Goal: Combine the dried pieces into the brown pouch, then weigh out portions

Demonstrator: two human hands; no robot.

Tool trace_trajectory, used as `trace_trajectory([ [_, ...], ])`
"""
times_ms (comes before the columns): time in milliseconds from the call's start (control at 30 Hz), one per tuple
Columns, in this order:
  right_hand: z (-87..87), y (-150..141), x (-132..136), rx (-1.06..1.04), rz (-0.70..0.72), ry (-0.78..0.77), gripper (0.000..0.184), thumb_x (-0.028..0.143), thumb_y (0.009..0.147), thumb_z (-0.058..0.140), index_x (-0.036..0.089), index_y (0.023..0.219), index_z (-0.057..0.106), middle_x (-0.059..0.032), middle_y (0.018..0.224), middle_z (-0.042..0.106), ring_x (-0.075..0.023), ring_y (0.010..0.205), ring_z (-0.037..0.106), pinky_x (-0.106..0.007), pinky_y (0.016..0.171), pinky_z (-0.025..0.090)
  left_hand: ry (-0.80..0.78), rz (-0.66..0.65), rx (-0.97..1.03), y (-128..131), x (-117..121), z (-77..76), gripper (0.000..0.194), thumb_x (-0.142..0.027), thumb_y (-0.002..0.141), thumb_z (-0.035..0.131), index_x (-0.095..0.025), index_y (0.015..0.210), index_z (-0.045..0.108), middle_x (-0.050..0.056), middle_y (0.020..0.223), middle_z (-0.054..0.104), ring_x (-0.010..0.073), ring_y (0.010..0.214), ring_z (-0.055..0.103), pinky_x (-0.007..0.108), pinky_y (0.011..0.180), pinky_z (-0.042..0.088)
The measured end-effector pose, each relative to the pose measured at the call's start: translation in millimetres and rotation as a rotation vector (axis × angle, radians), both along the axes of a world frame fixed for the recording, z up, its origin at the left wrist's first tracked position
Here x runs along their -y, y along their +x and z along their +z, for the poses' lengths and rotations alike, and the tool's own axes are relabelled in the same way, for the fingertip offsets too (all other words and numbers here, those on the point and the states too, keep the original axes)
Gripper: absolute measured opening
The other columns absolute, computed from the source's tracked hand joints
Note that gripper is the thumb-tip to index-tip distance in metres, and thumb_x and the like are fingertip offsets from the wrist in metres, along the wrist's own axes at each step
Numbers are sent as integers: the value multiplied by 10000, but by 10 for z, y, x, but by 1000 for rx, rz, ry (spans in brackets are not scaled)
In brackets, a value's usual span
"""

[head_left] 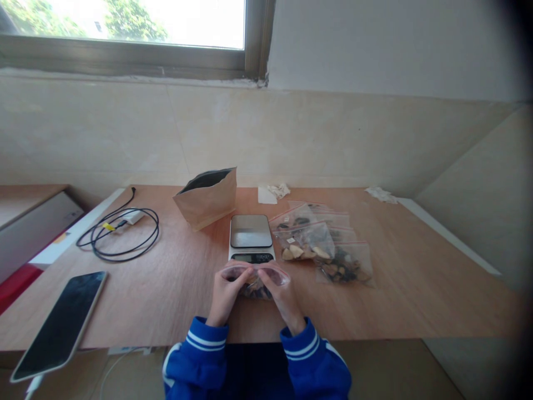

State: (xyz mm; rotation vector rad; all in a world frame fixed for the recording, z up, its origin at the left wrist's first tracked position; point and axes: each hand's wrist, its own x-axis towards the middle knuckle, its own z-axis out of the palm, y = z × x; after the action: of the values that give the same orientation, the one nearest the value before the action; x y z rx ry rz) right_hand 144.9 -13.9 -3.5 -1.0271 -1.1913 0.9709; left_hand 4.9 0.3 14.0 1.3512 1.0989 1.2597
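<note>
Both hands pinch the top edge of a clear zip bag (255,290) with a reddish seal line, in front of the scale. My left hand (227,289) is closed on the bag's left part, and my right hand (283,291) on its right part, thumbs close together at the middle. Dark and pale dried pieces show inside the bag below the thumbs. Just beyond it stands a kitchen scale (250,231) with a bare metal plate; its display is partly covered by the hands. Filled zip bags (343,263) with dried pieces lie overlapping to the right.
An open brown paper pouch (210,197) stands behind the scale to the left. A coiled black cable (125,258) and a phone (62,322) lie at the left, the phone over the table's front edge. Crumpled tissue (278,191) lies by the wall.
</note>
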Motion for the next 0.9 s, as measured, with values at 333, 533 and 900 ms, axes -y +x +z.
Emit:
trace_trajectory([
  [333,-78,11,-10,75,-76,35,130,318,790,628,211,761,696,-13,734,651,-167,720,617,-300,691,502,57,-39,-55,33,11,-18,189,-317,767,648,-143,720,706,82,845,659,174,758,612,251,635,478],
  [533,-94,-4,-12,123,-82,63,131,289,796,624,198,734,695,-10,696,635,-148,659,597,-270,639,483,73,22,-111,64,6,-131,201,-321,752,661,-134,682,676,53,810,631,113,631,568,221,569,455],
  [900,-38,15,39,45,-93,-67,310,433,856,531,194,760,703,-25,705,649,-172,688,598,-279,649,459,14,13,-23,23,16,-19,208,-329,784,634,-138,764,717,52,786,657,168,765,611,242,663,457],
])
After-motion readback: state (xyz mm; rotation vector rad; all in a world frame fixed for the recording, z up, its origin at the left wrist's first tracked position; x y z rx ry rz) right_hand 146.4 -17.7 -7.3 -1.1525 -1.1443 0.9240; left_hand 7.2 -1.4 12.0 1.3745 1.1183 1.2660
